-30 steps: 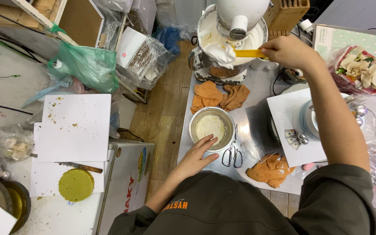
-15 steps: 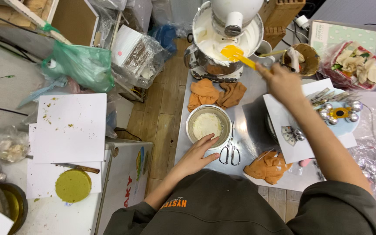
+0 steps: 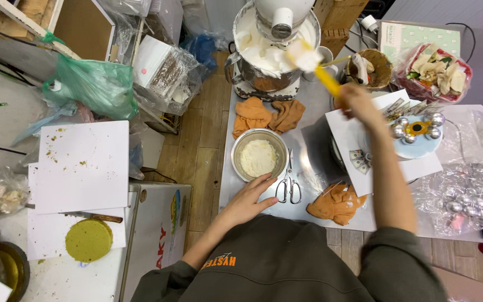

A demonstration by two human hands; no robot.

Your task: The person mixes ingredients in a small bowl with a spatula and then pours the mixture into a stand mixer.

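My right hand (image 3: 358, 103) grips a yellow-handled spatula (image 3: 314, 66) whose white blade carries cream, held over the steel table between the stand mixer bowl (image 3: 264, 47) full of white cream and a small metal bowl (image 3: 259, 155) of cream. My left hand (image 3: 249, 198) rests open on the table at the near rim of that small bowl, next to a pair of scissors (image 3: 289, 184). A light blue decorated cake (image 3: 417, 134) with silver balls sits under my right forearm.
Orange cloths (image 3: 269, 116) lie by the mixer; another orange cloth (image 3: 336, 204) is at the table's near edge. A green cake round (image 3: 89, 240) and white boards (image 3: 82, 166) are on the left counter. A green plastic bag (image 3: 93, 84) hangs at left. Wrapped silver balls (image 3: 459, 204) lie at right.
My right hand has drawn the spatula out of the mixer bowl and moved it back towards me and to the right. The left hand stays by the small bowl.
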